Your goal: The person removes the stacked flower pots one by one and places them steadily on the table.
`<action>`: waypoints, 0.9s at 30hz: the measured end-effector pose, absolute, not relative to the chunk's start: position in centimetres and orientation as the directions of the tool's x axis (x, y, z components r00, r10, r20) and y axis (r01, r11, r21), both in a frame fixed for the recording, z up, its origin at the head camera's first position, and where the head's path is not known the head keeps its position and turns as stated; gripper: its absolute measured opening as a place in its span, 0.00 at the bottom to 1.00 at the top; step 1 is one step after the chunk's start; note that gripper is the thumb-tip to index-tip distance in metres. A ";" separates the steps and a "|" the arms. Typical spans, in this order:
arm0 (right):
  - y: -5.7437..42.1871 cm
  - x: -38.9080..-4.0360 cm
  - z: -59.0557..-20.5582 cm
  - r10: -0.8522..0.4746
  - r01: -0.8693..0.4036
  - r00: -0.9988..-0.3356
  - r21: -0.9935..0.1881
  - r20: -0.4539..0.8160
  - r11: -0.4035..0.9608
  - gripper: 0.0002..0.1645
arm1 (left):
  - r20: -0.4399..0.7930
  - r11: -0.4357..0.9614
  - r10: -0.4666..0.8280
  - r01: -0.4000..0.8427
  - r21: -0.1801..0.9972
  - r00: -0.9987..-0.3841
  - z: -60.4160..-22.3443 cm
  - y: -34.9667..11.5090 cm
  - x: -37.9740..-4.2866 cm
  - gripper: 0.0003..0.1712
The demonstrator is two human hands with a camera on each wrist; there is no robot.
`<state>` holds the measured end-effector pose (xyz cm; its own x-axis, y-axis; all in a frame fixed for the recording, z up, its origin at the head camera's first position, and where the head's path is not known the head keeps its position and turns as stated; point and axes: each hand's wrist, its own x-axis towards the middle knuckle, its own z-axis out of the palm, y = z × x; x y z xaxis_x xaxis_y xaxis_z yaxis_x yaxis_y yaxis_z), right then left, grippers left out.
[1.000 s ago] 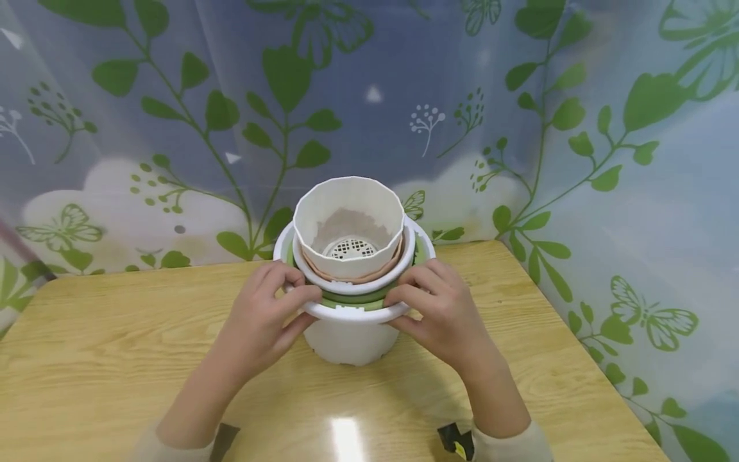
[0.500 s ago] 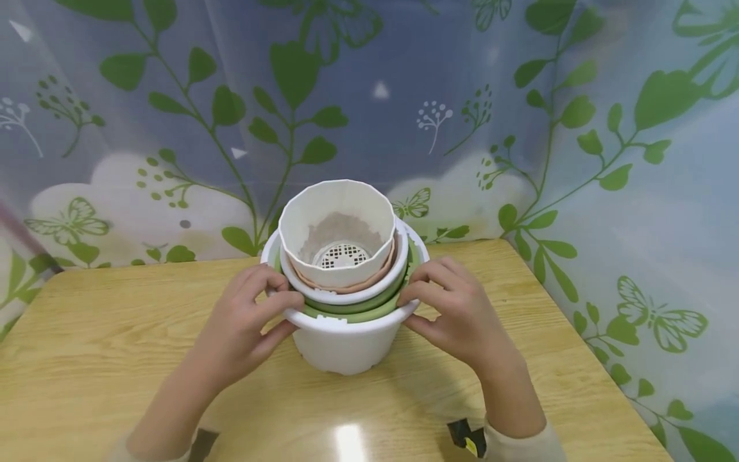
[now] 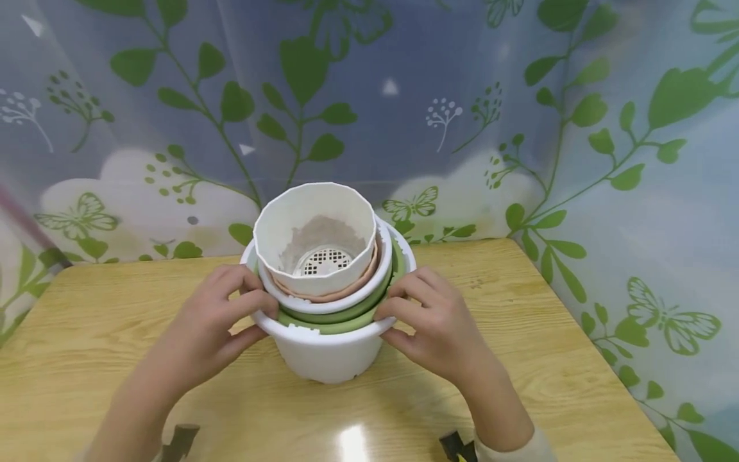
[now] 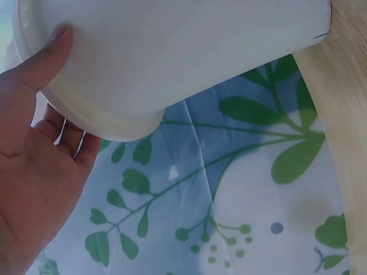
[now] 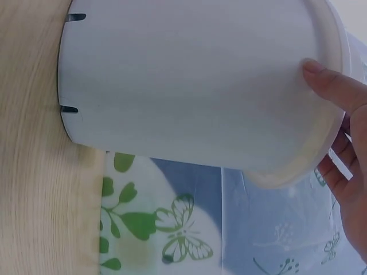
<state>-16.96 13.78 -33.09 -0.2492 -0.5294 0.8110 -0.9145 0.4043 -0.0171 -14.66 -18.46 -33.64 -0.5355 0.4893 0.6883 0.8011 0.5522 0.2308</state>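
We are noticing that, compared with one second ago, the large white pot (image 3: pixel 329 359), with the green pot (image 3: pixel 340 326) and the cream pot (image 3: pixel 314 237) nested inside, is sitting farther from the back edge of the tabletop (image 3: pixel 519 385) and more toward its left edge. This is probably meaning that the whole nest is being shifted together. The left hand (image 3: pixel 222 314) and the right hand (image 3: pixel 427 321) are both pinching the white rim. We are finding no readable writing or brand.

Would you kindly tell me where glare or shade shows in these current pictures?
Head view: bright glare on the wooden table, low in frame, soft shadow beside the white outer pot; both wrist views: the pot's side looks dull and shaded.
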 end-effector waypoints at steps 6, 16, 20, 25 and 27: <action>12.8 -16.4 -33.2 -0.522 -0.922 -0.217 0.002 0.825 0.386 0.14 | 0.662 0.551 0.483 0.786 0.279 -0.573 -33.7 -19.4 -14.1 0.20; 12.6 -16.2 -33.3 -0.524 -0.924 -0.232 -0.017 0.819 0.382 0.14 | 0.695 0.525 0.479 0.810 0.263 -0.536 -33.9 -19.6 -14.1 0.18; 13.0 -16.0 -32.8 -0.553 -0.927 -0.273 -0.062 0.787 0.369 0.15 | 0.693 0.523 0.478 0.809 0.269 -0.540 -33.8 -19.6 -14.2 0.18; 13.2 -15.7 -31.7 -0.539 -0.940 -0.285 -0.123 0.793 0.317 0.19 | 0.677 0.523 0.480 0.802 0.289 -0.557 -33.7 -19.6 -14.3 0.18; 13.0 -15.6 -31.1 -0.501 -0.946 -0.266 -0.122 0.823 0.301 0.18 | 0.673 0.524 0.481 0.800 0.293 -0.562 -33.7 -19.6 -14.3 0.18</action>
